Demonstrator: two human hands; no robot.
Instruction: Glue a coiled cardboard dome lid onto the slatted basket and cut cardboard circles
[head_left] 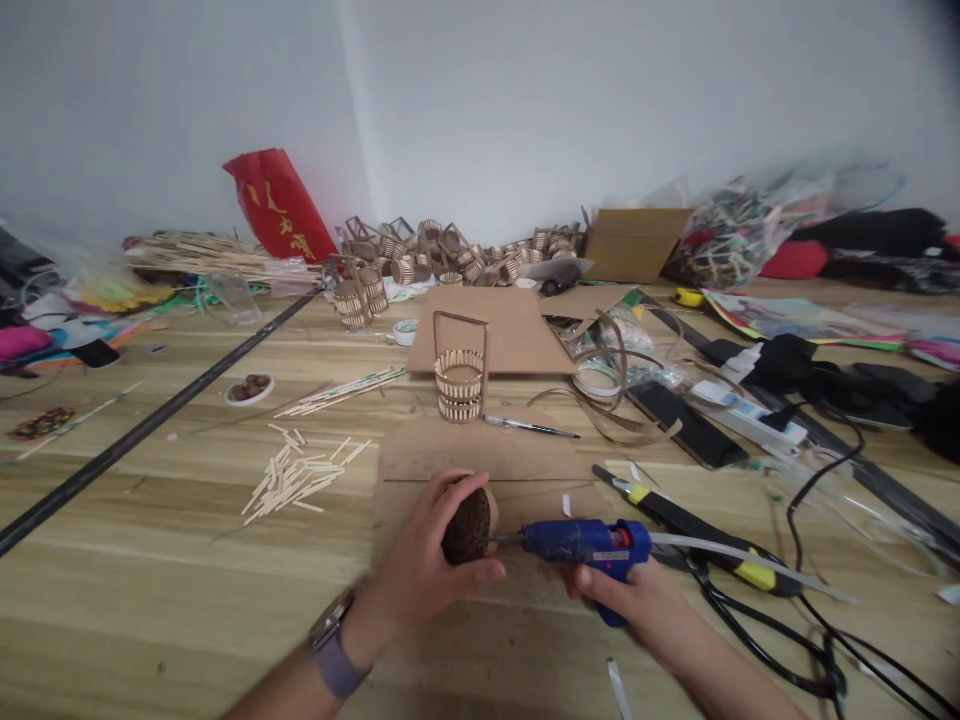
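My left hand (409, 560), with a watch on its wrist, is closed around a dark brown, rough, rounded piece (468, 525) with a lighter tan rim on its right side. In my right hand (649, 600) is a blue hot glue gun (574, 541), gripped by its handle. Its metal nozzle points left and reaches the tan rim; whether it touches cannot be made out. A long translucent glue stick (739, 555) runs out of the gun's back. Just beyond my hands, a small stick-sided basket (459, 385) with a tall handle stands upright on the table.
Loose short sticks (289, 482) lie on the left, near a small dish of brown balls (250, 388). A pen (531, 428) lies beside the basket. Right of it are a phone (686, 425), a black-and-yellow cutter (694, 525) and scissors (780, 630). Several small baskets (469, 262) pile up behind.
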